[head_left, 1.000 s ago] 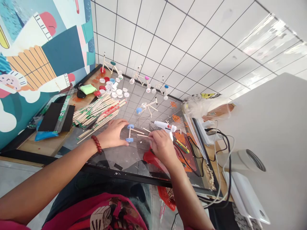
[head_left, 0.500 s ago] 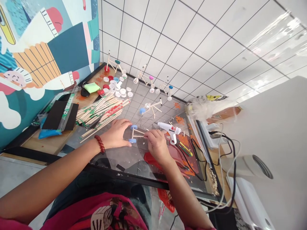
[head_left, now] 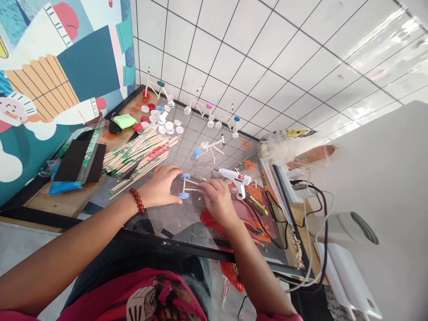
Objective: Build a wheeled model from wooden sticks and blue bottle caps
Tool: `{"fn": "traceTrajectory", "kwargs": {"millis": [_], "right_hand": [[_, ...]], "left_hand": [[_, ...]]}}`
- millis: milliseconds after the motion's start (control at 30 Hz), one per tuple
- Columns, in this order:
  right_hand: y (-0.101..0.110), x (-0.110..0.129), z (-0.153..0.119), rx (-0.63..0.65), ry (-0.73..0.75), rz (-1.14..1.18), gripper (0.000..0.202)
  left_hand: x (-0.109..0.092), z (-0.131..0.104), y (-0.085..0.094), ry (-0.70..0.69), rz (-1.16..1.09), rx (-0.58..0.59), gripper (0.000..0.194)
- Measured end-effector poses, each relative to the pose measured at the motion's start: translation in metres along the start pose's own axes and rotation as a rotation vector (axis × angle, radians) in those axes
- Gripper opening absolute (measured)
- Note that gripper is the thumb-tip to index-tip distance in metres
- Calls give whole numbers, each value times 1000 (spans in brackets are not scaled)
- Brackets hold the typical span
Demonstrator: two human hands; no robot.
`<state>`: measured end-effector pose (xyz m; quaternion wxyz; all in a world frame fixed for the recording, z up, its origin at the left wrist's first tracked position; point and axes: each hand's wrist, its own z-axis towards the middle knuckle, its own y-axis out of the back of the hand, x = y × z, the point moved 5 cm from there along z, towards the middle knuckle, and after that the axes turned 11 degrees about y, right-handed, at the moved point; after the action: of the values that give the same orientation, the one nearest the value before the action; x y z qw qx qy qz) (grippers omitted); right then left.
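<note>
A small frame of wooden sticks [head_left: 192, 189] lies low over the dark tabletop, with a blue bottle cap [head_left: 185, 176] at one end of its cross stick and a second blue cap [head_left: 183, 195] at the other. Thumb and index finger of my left hand [head_left: 162, 185] span the two caps from outside, their tips against them. My right hand [head_left: 217, 196] pinches the frame's other end, where the two long sticks run together; its fingertips hide that end. Just beyond my right hand lies a white glue gun [head_left: 236, 178].
Loose chopsticks [head_left: 133, 156] lie in a pile at left, with bottle caps [head_left: 162, 118] behind. Several finished stick-and-cap models stand along the back, a nearer one [head_left: 212, 146] in front. A yellow-green cutter [head_left: 258, 205] and black cable lie right, beside a power strip [head_left: 296, 185].
The camera view has shifted slightly. Both hands keep their hold on the stick frame, which stays almost in the same place.
</note>
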<state>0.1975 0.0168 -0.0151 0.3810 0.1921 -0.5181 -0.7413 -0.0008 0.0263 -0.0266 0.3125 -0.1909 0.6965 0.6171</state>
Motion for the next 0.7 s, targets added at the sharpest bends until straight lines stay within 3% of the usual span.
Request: {"fn": "traceTrajectory", "kwargs": {"millis": [200,333,533,700], "right_hand": [[15,-15,-14,-69,-108,22,1],[15,-25,-20,-77,-167,31,7],[0,-25,-15,62,-184,2,14],[-3,-25,-11,100,-210,9,17]], "left_hand": [[0,0,1,-1,20,-7,76],[1,0,0,-2,20,-21,75],[4,2,-1,-12,40,-34,75],[5,2,-1,-6,46,-36,74]]}}
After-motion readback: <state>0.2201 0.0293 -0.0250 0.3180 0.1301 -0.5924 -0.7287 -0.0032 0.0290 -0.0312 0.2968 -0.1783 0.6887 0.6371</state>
